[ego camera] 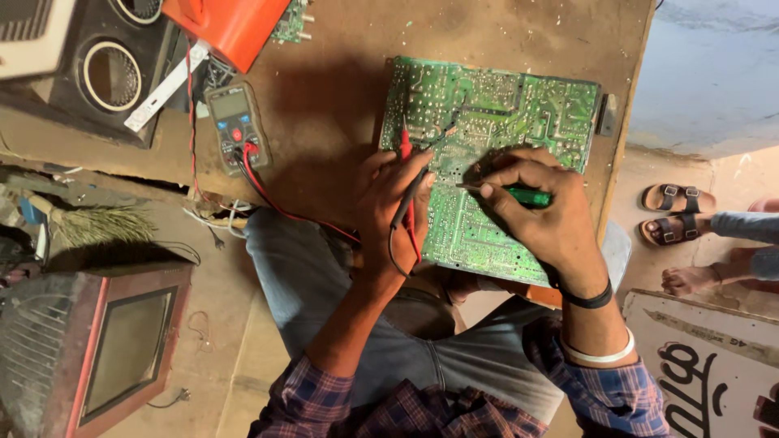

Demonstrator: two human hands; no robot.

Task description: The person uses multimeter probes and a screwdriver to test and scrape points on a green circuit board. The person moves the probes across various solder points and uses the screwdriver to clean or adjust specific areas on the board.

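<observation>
A large green circuit board lies solder side up on a brown wooden table. My left hand rests on the board's left edge, gripping a red test probe and a black one together, tips on the board. My right hand holds a green-handled screwdriver, its metal tip pointing left onto the board's middle. The red and black leads run left to a grey multimeter on the table.
An orange box and black speakers sit at the table's back left. An old red-framed television stands on the floor, lower left. Sandals and another person's feet are at right, beside a white painted sign.
</observation>
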